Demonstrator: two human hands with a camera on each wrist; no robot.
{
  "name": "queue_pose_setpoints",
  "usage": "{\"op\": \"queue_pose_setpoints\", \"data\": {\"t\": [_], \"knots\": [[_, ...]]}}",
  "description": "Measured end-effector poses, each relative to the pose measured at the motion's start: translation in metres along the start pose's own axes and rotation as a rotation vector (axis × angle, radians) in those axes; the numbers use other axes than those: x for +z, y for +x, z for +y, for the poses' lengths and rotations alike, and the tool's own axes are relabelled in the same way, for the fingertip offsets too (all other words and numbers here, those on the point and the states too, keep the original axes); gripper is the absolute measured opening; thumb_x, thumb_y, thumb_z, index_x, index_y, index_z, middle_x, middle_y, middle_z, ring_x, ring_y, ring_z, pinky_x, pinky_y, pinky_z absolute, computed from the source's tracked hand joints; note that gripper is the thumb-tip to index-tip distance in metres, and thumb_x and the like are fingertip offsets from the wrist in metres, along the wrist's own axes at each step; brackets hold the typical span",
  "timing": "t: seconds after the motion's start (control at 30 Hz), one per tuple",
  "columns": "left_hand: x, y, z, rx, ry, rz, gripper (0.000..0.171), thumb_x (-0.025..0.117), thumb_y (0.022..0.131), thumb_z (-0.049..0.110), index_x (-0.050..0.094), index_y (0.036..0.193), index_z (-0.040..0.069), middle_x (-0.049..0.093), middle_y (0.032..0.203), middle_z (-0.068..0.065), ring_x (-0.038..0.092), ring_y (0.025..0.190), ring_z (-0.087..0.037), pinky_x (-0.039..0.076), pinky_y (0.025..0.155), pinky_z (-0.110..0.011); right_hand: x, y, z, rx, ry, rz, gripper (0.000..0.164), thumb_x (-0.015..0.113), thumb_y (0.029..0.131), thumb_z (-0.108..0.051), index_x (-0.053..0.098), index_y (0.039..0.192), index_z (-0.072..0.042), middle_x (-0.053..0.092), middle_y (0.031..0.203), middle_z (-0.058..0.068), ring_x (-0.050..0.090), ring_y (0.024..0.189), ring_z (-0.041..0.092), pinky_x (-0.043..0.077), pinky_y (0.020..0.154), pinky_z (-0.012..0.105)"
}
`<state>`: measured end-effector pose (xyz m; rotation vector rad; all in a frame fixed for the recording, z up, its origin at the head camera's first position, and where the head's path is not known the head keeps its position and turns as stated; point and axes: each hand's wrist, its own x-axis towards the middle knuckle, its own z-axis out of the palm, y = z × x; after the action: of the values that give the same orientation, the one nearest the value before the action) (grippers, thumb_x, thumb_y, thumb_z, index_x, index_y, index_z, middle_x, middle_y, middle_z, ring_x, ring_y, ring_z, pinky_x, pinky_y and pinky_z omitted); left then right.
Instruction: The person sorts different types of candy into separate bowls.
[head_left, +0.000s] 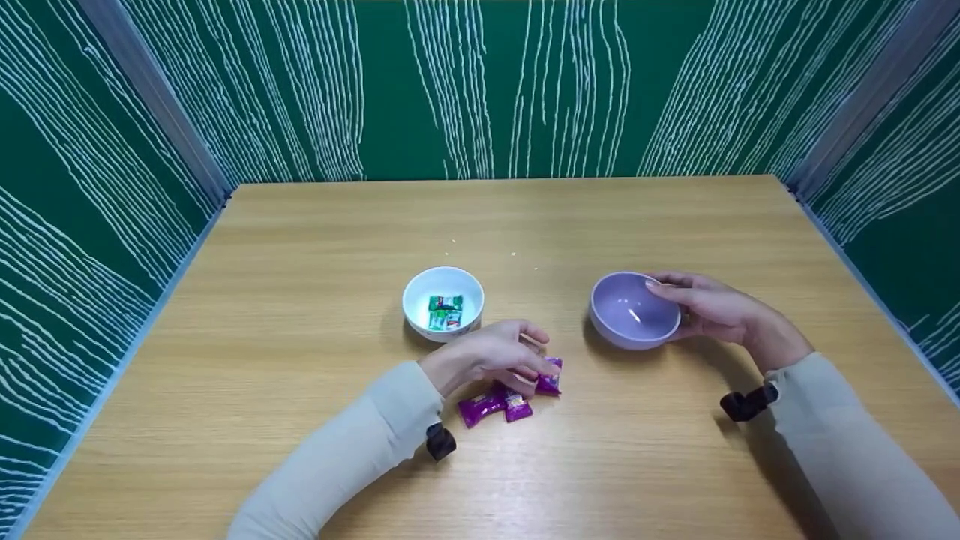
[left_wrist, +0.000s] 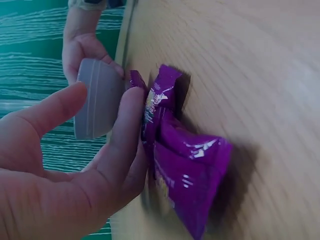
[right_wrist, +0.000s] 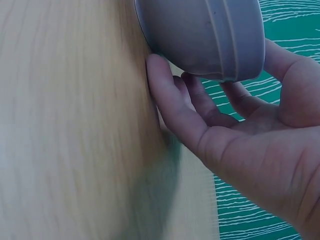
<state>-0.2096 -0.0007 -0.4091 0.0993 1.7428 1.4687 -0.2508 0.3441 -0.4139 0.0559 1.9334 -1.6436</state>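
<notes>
My left hand [head_left: 499, 356] hovers low over several purple-wrapped candies [head_left: 481, 405] on the table. In the left wrist view its fingers [left_wrist: 122, 135] lie against the candies [left_wrist: 192, 175], while the thumb stands well apart from them. My right hand [head_left: 720, 307] holds a purple bowl [head_left: 630, 341] at its right side, the thumb over the rim. From the right wrist view the fingers curve under and beside the bowl [right_wrist: 200, 35]. No candy shows inside this bowl. A white bowl [head_left: 420, 319] just beyond my left hand contains green-wrapped candies [head_left: 445, 313].
The wooden table [head_left: 300, 300] has tiny white specks [head_left: 513, 253] behind the bowls. Green walls [head_left: 390, 90] with white line patterns close off the back and both sides. A small black device [head_left: 441, 442] hangs at the left wrist, another black device [head_left: 748, 403] at the right.
</notes>
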Motion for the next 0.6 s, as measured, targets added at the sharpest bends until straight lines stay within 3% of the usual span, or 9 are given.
{"op": "queue_pose_setpoints", "data": {"t": [0.17, 0.33, 0.47, 0.6], "knots": [[0.009, 0.011, 0.002, 0.041, 0.085, 0.097, 0.061, 0.086, 0.076, -0.004, 0.054, 0.128, 0.002, 0.056, 0.121, -0.012, 0.067, 0.094, -0.024, 0.062, 0.074, -0.036, 0.000, 0.001, -0.001, 0.021, 0.017, -0.010, 0.082, 0.056, 0.104, -0.041, 0.009, 0.161, -0.005, 0.020, 0.157, 0.025, 0.031, 0.136, 0.039, 0.052, 0.099, 0.052], [0.021, 0.016, 0.005, 0.060, 0.298, 0.156, 0.063, 0.091, 0.070, -0.003, 0.058, 0.122, 0.006, 0.057, 0.111, -0.008, 0.062, 0.081, -0.019, 0.060, 0.065, -0.031, -0.001, 0.001, -0.001, 0.035, 0.071, -0.022, 0.082, 0.055, 0.105, -0.040, 0.006, 0.161, -0.005, 0.019, 0.157, 0.025, 0.034, 0.135, 0.039, 0.052, 0.099, 0.053], [0.027, 0.018, 0.007, 0.083, 0.493, 0.158, 0.056, 0.091, 0.072, 0.000, 0.061, 0.119, 0.008, 0.061, 0.102, -0.005, 0.061, 0.070, -0.016, 0.058, 0.061, -0.028, -0.001, 0.002, -0.001, 0.043, 0.072, -0.027, 0.084, 0.054, 0.105, -0.039, 0.003, 0.162, -0.005, 0.016, 0.158, 0.025, 0.030, 0.138, 0.041, 0.051, 0.100, 0.054], [0.027, 0.019, 0.008, 0.077, 0.551, 0.131, 0.051, 0.088, 0.076, 0.000, 0.062, 0.119, 0.010, 0.061, 0.098, -0.004, 0.061, 0.066, -0.015, 0.058, 0.061, -0.027, -0.002, 0.005, -0.001, 0.047, 0.055, -0.030, 0.087, 0.055, 0.104, -0.041, 0.000, 0.162, -0.005, 0.015, 0.160, 0.026, 0.027, 0.141, 0.042, 0.049, 0.103, 0.054]]}}
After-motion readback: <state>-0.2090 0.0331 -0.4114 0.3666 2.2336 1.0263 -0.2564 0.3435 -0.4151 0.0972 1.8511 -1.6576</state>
